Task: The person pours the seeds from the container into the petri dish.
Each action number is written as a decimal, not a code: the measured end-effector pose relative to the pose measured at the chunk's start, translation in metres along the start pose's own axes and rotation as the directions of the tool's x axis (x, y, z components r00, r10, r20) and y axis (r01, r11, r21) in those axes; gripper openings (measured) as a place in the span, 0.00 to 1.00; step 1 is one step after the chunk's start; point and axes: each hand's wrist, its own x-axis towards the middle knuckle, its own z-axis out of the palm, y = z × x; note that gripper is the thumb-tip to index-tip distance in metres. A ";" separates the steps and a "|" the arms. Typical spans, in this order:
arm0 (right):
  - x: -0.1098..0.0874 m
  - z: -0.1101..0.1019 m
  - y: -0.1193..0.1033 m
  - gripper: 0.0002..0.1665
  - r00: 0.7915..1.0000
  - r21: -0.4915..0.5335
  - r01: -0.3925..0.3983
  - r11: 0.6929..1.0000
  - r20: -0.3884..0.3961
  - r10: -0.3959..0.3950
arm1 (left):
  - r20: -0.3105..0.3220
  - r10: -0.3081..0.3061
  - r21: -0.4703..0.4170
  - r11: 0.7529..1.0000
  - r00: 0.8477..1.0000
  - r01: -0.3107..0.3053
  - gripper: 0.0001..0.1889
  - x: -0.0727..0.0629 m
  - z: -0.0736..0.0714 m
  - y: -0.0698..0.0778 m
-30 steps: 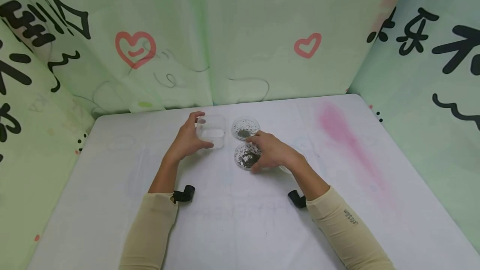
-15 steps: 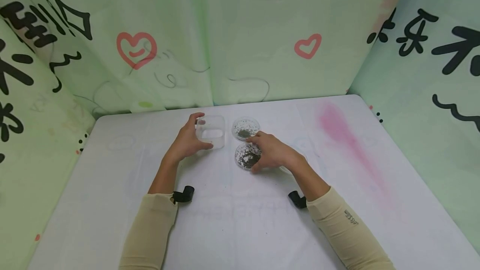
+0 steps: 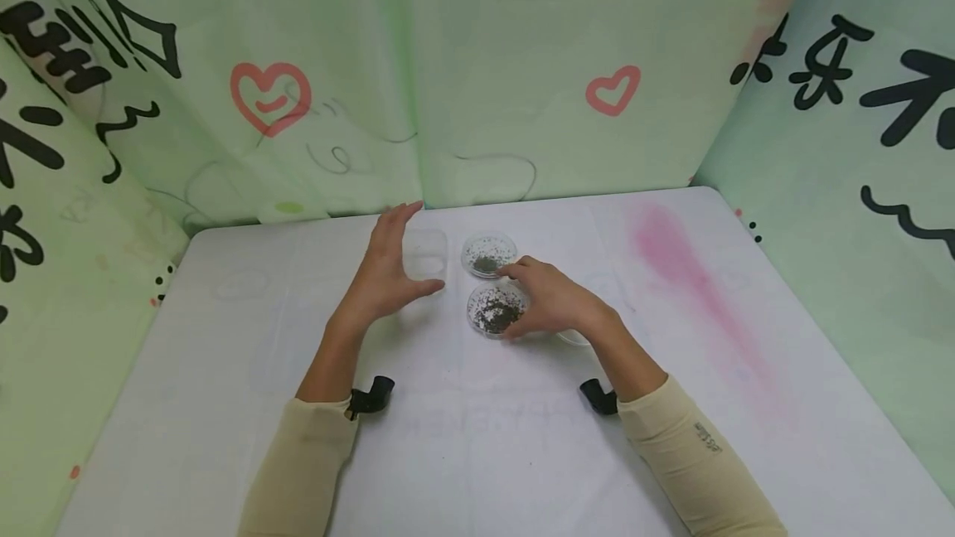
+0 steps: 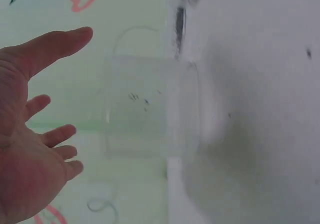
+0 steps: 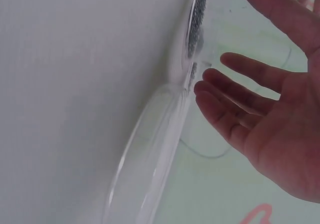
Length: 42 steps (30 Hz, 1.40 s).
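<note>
My left hand [image 3: 384,276] hovers with spread fingers at the left side of a clear plastic box [image 3: 431,253]. The left wrist view shows a gap between the palm and this box [image 4: 142,109]. My right hand [image 3: 555,301] is over the right edge of the near round clear dish [image 3: 488,312], which holds dark and white bits. In the right wrist view its fingers [image 5: 240,89] are loosely bent and apart, with nothing between them. Behind stands a second round dish [image 3: 488,253] with similar contents. Partly hidden under my right wrist lies a clear round dish or lid [image 3: 573,339].
All of this stands on a white-covered table [image 3: 462,454] with a pink stain [image 3: 686,280] at the right. A green curtain [image 3: 477,65] with drawn hearts hangs behind its far edge. Dark specks dot the cloth.
My left hand has come off the clear box, its fingers now spread wider and higher. My right hand has shifted slightly right from the near dish. The dishes look unmoved.
</note>
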 end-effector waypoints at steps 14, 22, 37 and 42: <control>-0.015 -0.011 0.013 0.47 0.999 -0.083 -0.041 0.996 -0.013 0.040 | 0.151 0.144 -0.002 0.989 0.978 -0.145 0.46 -0.013 0.027 0.038; -0.023 -0.015 0.016 0.47 0.993 -0.154 -0.116 0.981 0.001 0.118 | 0.329 0.049 0.005 0.999 0.943 -0.053 0.51 -0.014 0.052 0.032; -0.031 -0.012 0.024 0.42 0.977 -0.210 -0.198 0.957 0.031 0.209 | 0.390 -0.028 0.105 0.994 0.920 -0.014 0.52 -0.004 0.067 0.030; -0.030 -0.013 0.025 0.40 0.975 -0.212 -0.206 0.955 0.037 0.218 | 0.398 -0.042 0.134 0.991 0.916 -0.012 0.52 -0.001 0.071 0.031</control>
